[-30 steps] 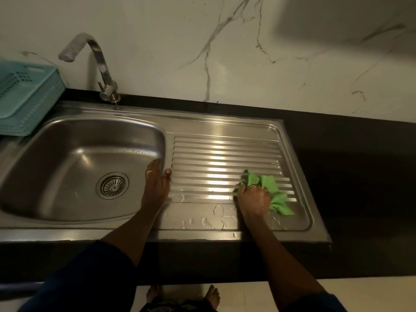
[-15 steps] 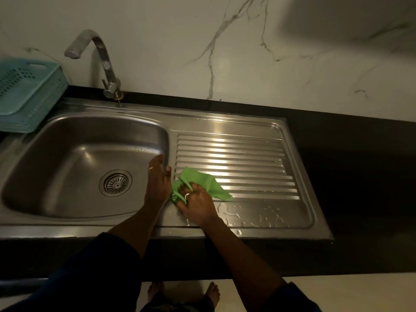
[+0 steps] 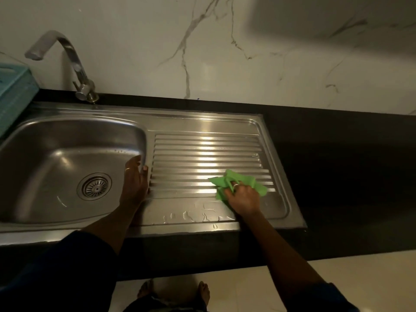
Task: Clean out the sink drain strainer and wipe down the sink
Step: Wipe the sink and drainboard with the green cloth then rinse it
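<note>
**Cloth on the drainboard, strainer in the basin**

The drain strainer (image 3: 96,186) sat in the sink (image 3: 202,118) floor, left of the left hand (image 3: 135,181), whose straight fingers lay close together on the basin's rim. Right of them, on the ribbed drainboard (image 3: 202,154), the right hand (image 3: 244,199) curled its fingers into a bunched green cloth (image 3: 222,182).

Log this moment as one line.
step: wipe | right hand: grips cloth on drainboard | left hand: rests on basin edge | strainer: in drain
</note>
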